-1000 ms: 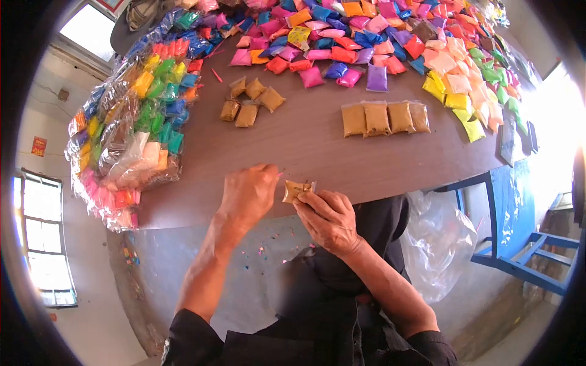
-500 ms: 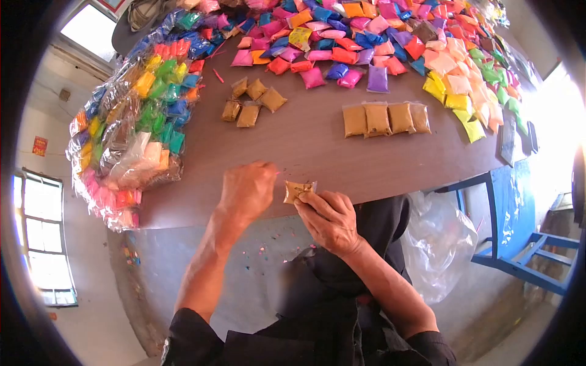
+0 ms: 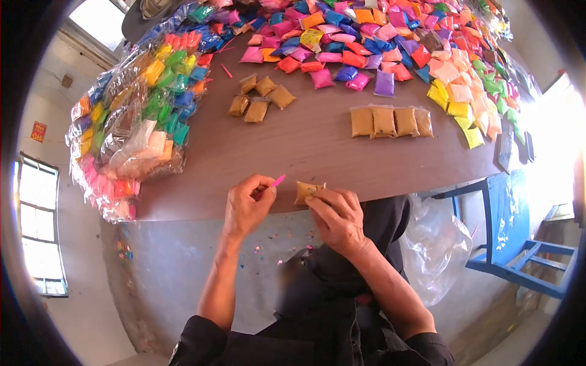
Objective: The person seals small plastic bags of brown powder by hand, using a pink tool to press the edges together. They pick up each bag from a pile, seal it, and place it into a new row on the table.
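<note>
My left hand is closed in a pinch on a small pink plastic tool, whose flat tip points up and right. Just right of it, at the table's front edge, my right hand grips a small clear packet of brown clay-like material between thumb and fingers. Dark marks show on the packet's face. The pink tip and the packet are a short gap apart. Further up the table lie a loose group of brown packets and a row of similar brown packets.
Many coloured packets cover the far side of the brown table. Bagged packets are heaped at left, yellow packets at right. Below stand a clear plastic bag and a blue stool. Scraps dot the floor.
My left hand has turned and lowered slightly, so the pink tool now shows clearly in its fingers. The packet in my right hand has tilted a little. The view has shifted slightly.
</note>
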Demonstrator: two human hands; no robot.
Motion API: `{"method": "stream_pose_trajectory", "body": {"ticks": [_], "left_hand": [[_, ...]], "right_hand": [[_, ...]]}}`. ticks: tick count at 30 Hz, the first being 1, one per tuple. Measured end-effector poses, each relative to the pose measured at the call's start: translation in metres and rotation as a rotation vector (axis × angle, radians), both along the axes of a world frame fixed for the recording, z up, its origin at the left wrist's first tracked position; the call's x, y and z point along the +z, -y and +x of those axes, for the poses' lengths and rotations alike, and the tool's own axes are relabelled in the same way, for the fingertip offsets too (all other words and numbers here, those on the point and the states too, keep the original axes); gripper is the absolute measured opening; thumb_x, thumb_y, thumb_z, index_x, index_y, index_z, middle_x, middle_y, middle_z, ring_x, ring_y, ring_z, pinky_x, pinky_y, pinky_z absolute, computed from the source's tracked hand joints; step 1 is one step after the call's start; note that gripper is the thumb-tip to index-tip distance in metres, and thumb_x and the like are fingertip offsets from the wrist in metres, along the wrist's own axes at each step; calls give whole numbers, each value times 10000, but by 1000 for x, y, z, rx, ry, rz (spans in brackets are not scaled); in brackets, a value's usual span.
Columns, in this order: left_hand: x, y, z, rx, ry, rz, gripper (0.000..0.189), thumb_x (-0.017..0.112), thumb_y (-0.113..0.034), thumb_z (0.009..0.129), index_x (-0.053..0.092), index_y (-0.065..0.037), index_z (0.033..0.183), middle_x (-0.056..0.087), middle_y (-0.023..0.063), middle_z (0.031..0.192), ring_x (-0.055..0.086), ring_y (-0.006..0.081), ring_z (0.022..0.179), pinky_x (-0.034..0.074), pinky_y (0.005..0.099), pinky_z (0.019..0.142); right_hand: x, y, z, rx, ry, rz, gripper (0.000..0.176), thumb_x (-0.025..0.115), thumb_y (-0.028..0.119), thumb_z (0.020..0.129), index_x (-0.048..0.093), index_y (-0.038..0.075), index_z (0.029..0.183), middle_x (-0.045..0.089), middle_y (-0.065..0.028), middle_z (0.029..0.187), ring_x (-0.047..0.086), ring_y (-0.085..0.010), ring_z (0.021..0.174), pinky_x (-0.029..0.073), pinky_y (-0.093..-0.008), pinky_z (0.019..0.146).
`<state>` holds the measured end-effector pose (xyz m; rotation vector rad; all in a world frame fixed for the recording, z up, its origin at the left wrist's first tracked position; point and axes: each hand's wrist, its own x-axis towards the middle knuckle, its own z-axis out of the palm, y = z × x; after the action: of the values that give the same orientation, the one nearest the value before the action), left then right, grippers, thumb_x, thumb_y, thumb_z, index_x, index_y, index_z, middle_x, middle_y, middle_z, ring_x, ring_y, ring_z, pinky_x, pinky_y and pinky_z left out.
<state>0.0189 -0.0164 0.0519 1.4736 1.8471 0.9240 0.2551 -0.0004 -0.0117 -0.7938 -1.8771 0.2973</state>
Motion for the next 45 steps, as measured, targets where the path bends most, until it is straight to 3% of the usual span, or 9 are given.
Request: {"method": "stream_pose_trajectory", "body": {"ticks": [10, 15, 18, 24, 31, 37, 40, 43, 45], "left_hand": [[-8, 17, 61, 285, 475, 29, 122, 770, -104, 1061, 789, -1, 1123, 742, -21, 870, 649, 51, 779, 519, 236, 691], [-20, 20, 75, 258, 288, 293, 106, 773, -80, 1057, 785, 9, 1113, 770, 31, 912, 671, 91, 779, 543, 269, 705], [-15, 22, 77, 169, 130, 387, 95, 778, -68, 1039, 786, 4, 1101, 757, 65, 903, 674, 130, 763, 545, 293, 699], [-18, 21, 61, 149, -8, 303, 132, 768, -58, 1016, 793, 2, 1132, 739, 96, 904, 675, 159, 772, 545, 321, 709], [-29, 13, 83, 41, -134, 331, 170, 782, -73, 987, 797, -17, 1148, 799, 148, 991, 728, 209, 760, 550, 357, 665], [-34, -7, 75, 51, -386, 361, 124, 792, -90, 991, 808, -58, 1110, 769, 111, 812, 694, 179, 645, 538, 346, 612], [-32, -4, 34, 202, -397, 270, 96, 769, -123, 994, 806, -127, 1082, 766, 128, 862, 741, 342, 716, 572, 431, 651], [-18, 1, 49, 209, -259, 294, 90, 770, -123, 994, 804, -132, 1077, 759, 121, 849, 738, 321, 700, 567, 427, 641], [-31, -8, 69, 147, -263, 374, 106, 791, -116, 989, 809, -92, 1091, 734, 99, 764, 685, 204, 638, 528, 362, 600]], "right_hand": [[16, 28, -16, 17, -485, -515, 330, 723, -101, 990, 716, -23, 1311, 704, -183, 1218, 735, -278, 1063, 591, -352, 921], [17, 36, -31, 180, -557, -828, 381, 698, -30, 1044, 608, -22, 1414, 709, -168, 1319, 730, -248, 1253, 600, -379, 1078], [33, 39, -23, 174, -594, -936, 336, 719, 15, 1058, 623, -43, 1375, 735, -160, 1279, 743, -212, 1184, 601, -347, 1039], [17, 30, 10, -31, -814, -911, 292, 697, 58, 1097, 635, -48, 1362, 748, -57, 1158, 691, -86, 971, 581, -248, 814], [21, 11, 46, -194, -851, -863, 296, 670, 135, 1125, 634, -47, 1356, 765, -76, 1171, 716, -105, 970, 623, -264, 809], [10, 16, 49, -130, -882, -881, 370, 685, 139, 1118, 606, -31, 1436, 751, -92, 1234, 718, -106, 1037, 627, -257, 787], [17, 14, 47, -143, -917, -865, 415, 688, 124, 1113, 583, -6, 1492, 729, -99, 1295, 711, -105, 1026, 628, -250, 781], [12, 11, 47, -81, -895, -832, 456, 689, 115, 1111, 559, 11, 1535, 709, -97, 1325, 708, -108, 1025, 628, -250, 775], [15, 9, 43, -61, -917, -858, 455, 684, 97, 1107, 555, 12, 1535, 707, -99, 1312, 708, -106, 1015, 626, -249, 772]]}}
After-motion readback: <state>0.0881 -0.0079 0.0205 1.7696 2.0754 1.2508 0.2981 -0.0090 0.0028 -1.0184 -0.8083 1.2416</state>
